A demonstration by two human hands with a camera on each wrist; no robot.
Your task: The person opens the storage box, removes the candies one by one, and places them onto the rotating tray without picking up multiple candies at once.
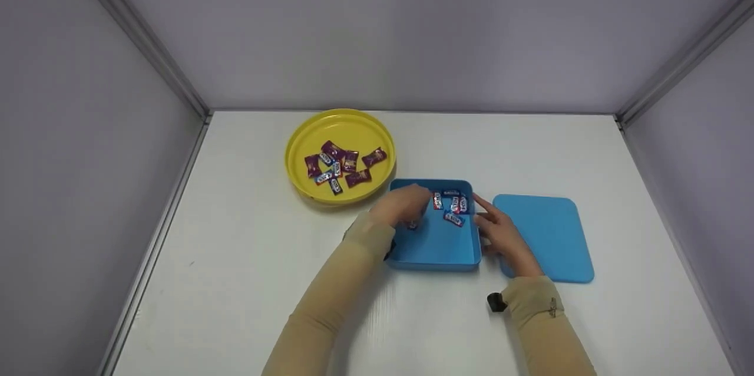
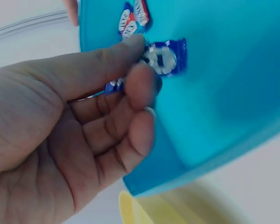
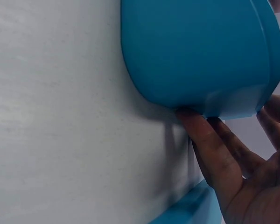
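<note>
An open blue box (image 1: 436, 243) sits mid-table with several blue and red wrapped candies (image 1: 453, 205) at its far end. My left hand (image 1: 406, 205) hovers over the box's left part. In the left wrist view, thumb and forefinger of the left hand (image 2: 142, 65) pinch a blue wrapped candy (image 2: 165, 56) above the box floor (image 2: 224, 93). My right hand (image 1: 498, 231) lies against the box's right wall. Its straight fingers (image 3: 210, 140) touch the outside of the box (image 3: 196, 51).
A yellow plate (image 1: 294, 146) with several purple and blue candies (image 1: 341, 167) stands at the back left of the box. The flat blue lid (image 1: 545, 237) lies on the white table to the right of my right hand. Grey walls close in the table on three sides.
</note>
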